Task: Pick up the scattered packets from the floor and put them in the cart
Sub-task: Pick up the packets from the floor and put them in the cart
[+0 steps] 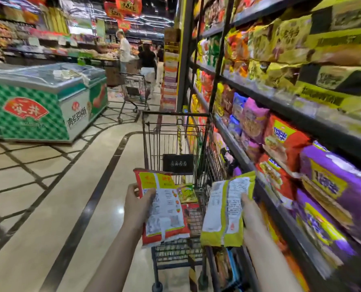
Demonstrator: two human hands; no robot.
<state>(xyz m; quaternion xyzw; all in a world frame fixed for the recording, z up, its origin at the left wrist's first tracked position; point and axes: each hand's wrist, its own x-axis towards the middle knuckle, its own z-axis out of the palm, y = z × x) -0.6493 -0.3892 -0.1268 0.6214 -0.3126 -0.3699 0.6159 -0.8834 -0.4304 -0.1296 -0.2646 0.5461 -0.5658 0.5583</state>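
**Two packets in hand, cart right in front**

So the person is standing over the shopping cart in a supermarket aisle, holding one packet in each hand. The left hand is gripping a red packet along its left edge, thumb curling over the printed back. The right hand is holding a yellow-green packet by its right edge, fingers mostly hidden behind it, so I'm only seeing the thumb side of that grip. Both packets are hanging upright just above the near end of the cart basket, back labels facing the camera.

There's already something lying in the basket, a green-yellow pack and something red under it, partly hidden by the red packet.

Handling-wise, these are looking like light, crinkly plastic pouches, noodles or similar going by the snack shelf beside the cart. Probably soft film outside with brittle stuff inside, so I'd guess squeezing the middle is a bad idea. Pinching an edge or seam like this seems right; the film might be a bit slippery, though they're light enough that it hardly matters.

Both are looking ready to drop in. No packets are showing on the floor from this angle.
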